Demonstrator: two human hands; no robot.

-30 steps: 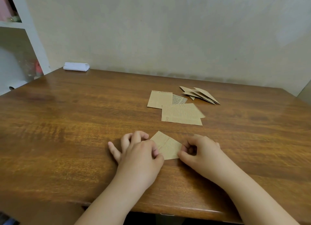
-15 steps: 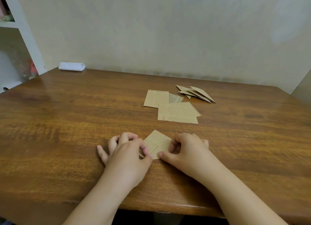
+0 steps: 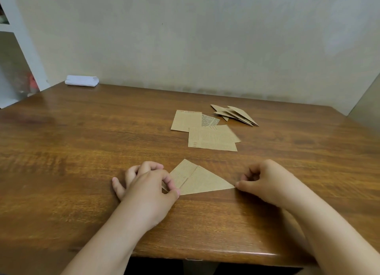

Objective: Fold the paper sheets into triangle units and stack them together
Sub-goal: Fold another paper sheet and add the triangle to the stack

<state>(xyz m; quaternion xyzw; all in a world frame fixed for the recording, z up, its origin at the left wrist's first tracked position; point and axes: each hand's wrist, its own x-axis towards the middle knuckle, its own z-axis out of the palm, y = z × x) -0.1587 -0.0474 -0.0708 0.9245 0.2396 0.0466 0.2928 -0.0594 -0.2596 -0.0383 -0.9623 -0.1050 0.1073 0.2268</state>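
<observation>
Since 0.5 s ago right hand (image 3: 265,182) slid off, fingertip pinning the tip, left hand (image 3: 151,184) pinching folded paper (image 3: 202,181), near table (image 3: 82,161) edge below loose sheets (image 3: 209,139); crease prob. done.

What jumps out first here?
Two hands at the near edge of the wooden table: the left hand pinches a folded brown paper, the right hand touches its right tip. Beyond lie flat sheets and, farther right, finished triangles.

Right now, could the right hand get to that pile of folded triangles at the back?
Probably yes: the right hand only touches the paper's tip, and bare table lies between it and the folded triangles.
</observation>
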